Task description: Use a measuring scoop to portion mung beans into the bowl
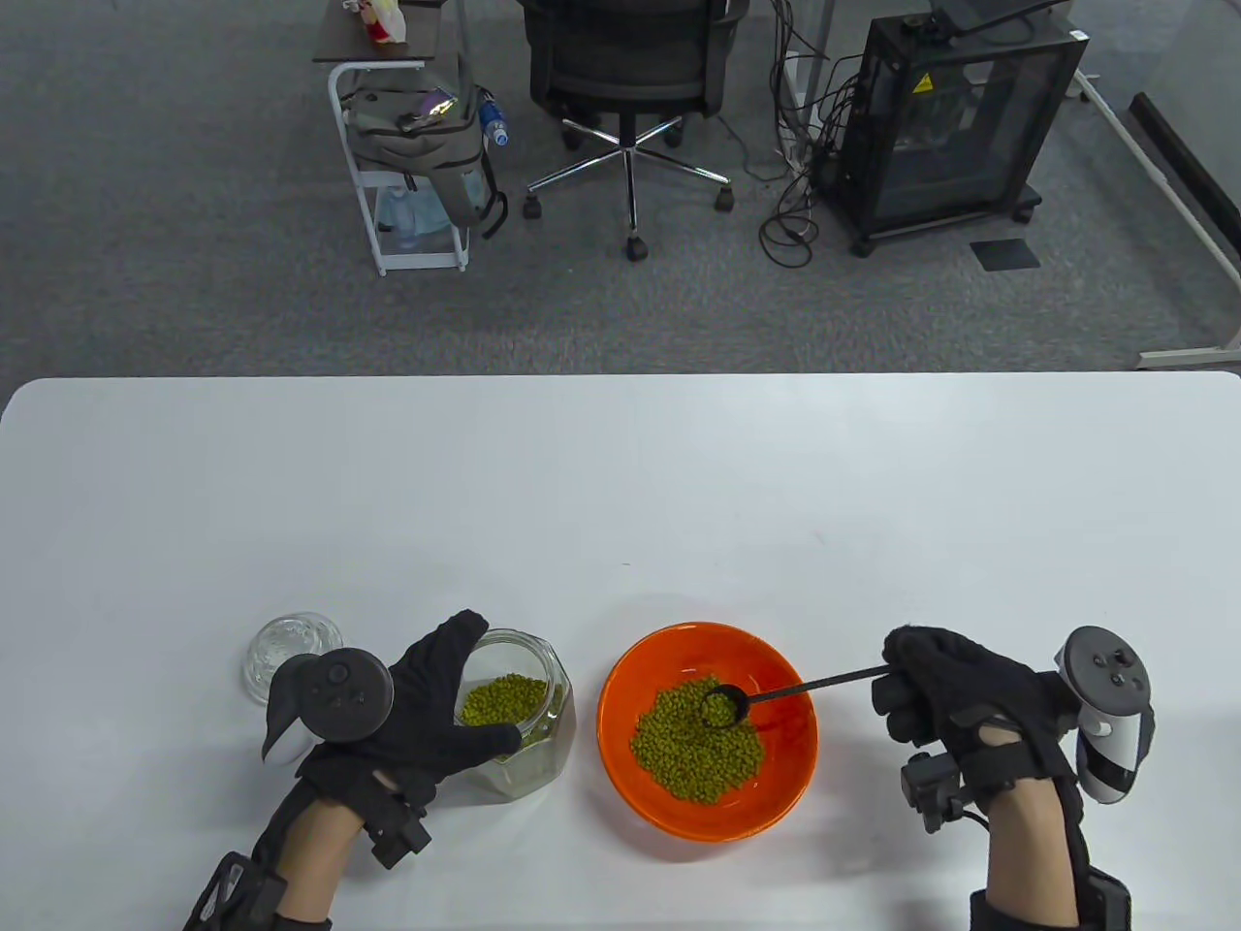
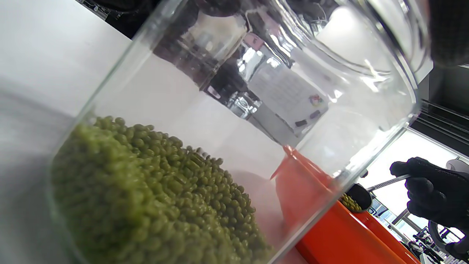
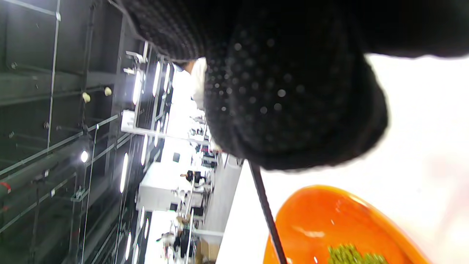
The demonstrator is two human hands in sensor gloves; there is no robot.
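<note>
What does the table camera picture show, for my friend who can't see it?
A gloved right hand holds a black measuring scoop full of mung beans over an orange bowl that already has a pile of beans in it. The left hand grips an open glass jar of beans beside the bowl, and the glass lid lies on the white table.

Beyond the white table [image 1: 620,465] we see a black swivel office chair [image 1: 625,68], a white trolley [image 1: 388,155] holding a grey backpack [image 1: 417,145], and a black-framed cabinet [image 1: 955,126].
</note>
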